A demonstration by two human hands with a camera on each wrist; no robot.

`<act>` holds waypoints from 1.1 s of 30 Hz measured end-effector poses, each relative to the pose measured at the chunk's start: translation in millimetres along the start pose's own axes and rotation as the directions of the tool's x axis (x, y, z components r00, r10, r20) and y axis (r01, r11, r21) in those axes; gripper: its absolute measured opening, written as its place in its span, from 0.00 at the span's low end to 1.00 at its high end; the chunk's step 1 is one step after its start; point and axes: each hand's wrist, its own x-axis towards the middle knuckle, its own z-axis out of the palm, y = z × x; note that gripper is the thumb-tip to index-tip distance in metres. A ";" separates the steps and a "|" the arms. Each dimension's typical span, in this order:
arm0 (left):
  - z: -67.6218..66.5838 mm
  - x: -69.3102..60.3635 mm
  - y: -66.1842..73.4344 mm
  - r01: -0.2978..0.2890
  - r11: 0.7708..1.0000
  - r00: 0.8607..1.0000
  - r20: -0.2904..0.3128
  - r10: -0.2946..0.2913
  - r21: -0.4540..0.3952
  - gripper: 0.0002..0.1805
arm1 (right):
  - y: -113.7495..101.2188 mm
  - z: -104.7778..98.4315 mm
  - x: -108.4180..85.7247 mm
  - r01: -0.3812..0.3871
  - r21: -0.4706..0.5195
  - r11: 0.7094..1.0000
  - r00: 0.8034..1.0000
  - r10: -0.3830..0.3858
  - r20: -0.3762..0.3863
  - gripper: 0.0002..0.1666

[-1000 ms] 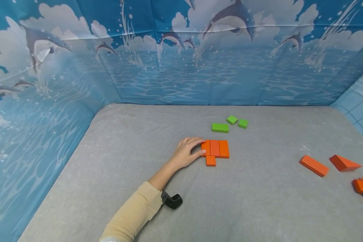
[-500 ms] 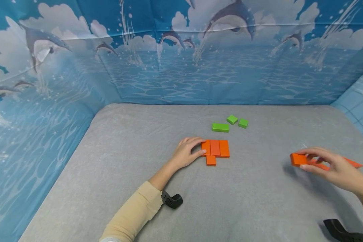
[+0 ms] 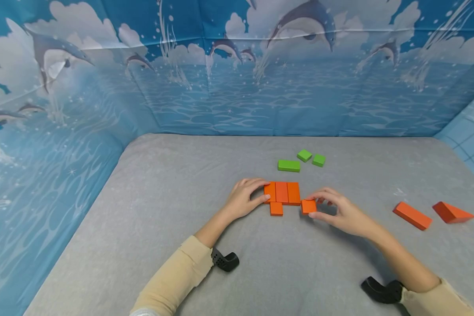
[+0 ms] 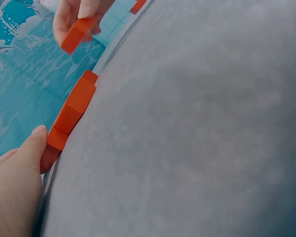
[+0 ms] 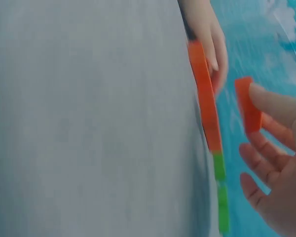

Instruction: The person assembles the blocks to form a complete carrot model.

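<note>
Pinching an orange block (image 3: 309,206) between thumb and fingers, the right hand (image 3: 342,214) holds it off the grey cloth (image 3: 284,267), just beside the orange row (image 3: 282,192). Left hand (image 3: 242,200) grips the row's left end. Risk, as I judge: skewed lowering or slack left-hand pressure could open the seams. Green blocks (image 3: 289,165) lie beyond.

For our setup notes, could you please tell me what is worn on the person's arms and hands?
The left hand and right hand wear no gloves. The left sleeve and right sleeve are plain beige. A curved black left wrist piece, with small holes, and a similar right wrist piece jut out near the cuffs.
</note>
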 end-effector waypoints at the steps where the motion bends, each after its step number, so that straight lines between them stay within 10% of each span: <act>1: 0.2 0.1 -0.1 0.000 1.000 1.000 0.001 0.000 0.000 0.24 | -0.7 4.9 2.4 0.005 0.005 1.000 1.000 -0.005 0.006 0.22; 33: 0.6 0.5 -0.2 0.001 1.000 1.000 -0.007 -0.001 0.001 0.24 | 2.6 54.1 16.8 0.024 -0.139 0.990 0.991 -0.042 -0.130 0.22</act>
